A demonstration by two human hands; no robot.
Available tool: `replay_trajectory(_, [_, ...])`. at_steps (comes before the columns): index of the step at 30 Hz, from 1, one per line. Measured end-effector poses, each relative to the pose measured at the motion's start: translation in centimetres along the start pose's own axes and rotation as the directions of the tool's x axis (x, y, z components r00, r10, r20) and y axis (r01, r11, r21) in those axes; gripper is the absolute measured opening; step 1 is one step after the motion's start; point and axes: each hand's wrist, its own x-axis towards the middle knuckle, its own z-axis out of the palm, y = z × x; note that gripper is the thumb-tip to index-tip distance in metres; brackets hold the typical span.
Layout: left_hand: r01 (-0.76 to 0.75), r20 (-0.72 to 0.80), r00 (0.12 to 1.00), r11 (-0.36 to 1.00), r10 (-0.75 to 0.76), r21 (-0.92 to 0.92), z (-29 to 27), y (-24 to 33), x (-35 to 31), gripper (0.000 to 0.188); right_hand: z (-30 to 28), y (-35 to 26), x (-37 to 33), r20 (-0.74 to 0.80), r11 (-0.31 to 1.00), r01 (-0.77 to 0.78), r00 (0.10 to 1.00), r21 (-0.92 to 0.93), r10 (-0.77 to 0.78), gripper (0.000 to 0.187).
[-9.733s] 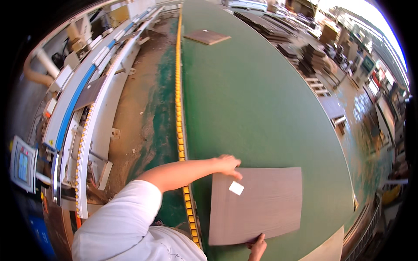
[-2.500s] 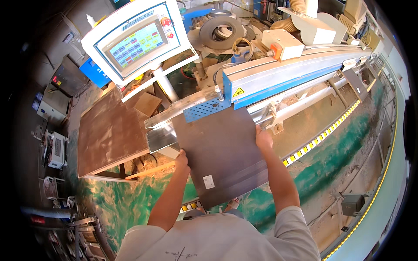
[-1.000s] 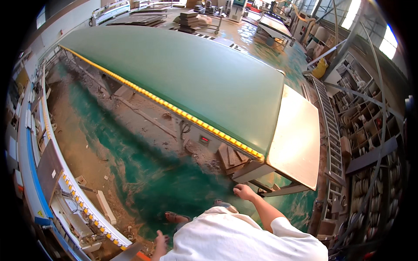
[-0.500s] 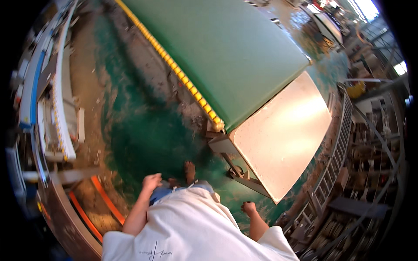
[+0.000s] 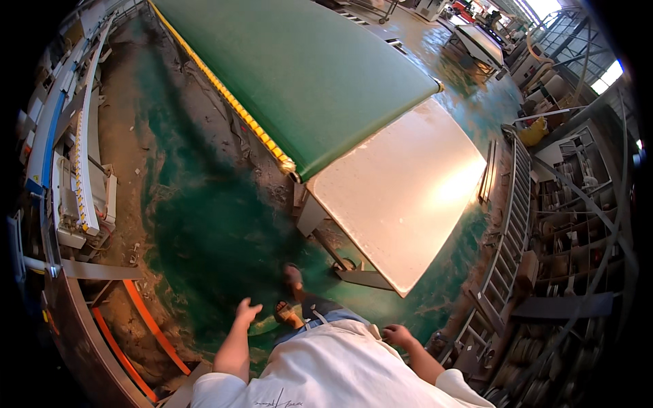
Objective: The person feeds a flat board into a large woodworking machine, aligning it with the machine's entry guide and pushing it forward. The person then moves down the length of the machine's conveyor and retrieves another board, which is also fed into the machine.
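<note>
My left hand [image 5: 247, 311] hangs in the air over the green floor, left of my legs. Its fingers are apart and nothing is in it. On the other side, my right hand [image 5: 398, 335] is close to my hip, with loosely bent fingers and no object visible in it. Ahead and to the right stands a long conveyor with a green belt [image 5: 306, 75] and a row of yellow pieces [image 5: 228, 93] along its left edge. A pale end table [image 5: 401, 190] with rounded corners joins its near end. Neither hand touches it.
Worn green floor [image 5: 197, 238] surrounds my feet. An orange-railed frame [image 5: 146, 313] stands at the lower left, below long machine rails [image 5: 85, 149]. A metal ladder [image 5: 510, 238] lies along the right side, beside loaded shelves [image 5: 578, 238].
My view has shifted, with the conveyor and end table now further left in it. My feet have changed position, and my left hand's fingers reach out more than before.
</note>
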Motion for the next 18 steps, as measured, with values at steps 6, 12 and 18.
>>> replay_trajectory(6, [0.567,0.001,0.812,0.79,-0.583,-0.233,4.3,-10.1,-13.6,0.048,-15.3,8.3,3.4,-0.316,0.979,-0.1,0.937,0.176,0.152,0.031])
replay_trajectory(12, [0.553,-0.033,0.82,0.806,-0.571,-0.209,13.9,-5.0,-15.1,0.072,-28.9,5.1,10.5,-0.306,0.975,0.102,0.951,0.199,-0.037,0.032])
replay_trajectory(18, [0.082,-0.327,0.871,0.765,-0.366,-0.639,29.9,18.3,-5.5,0.065,-44.6,-2.6,22.1,-0.439,0.876,0.34,0.882,0.342,-0.171,0.04])
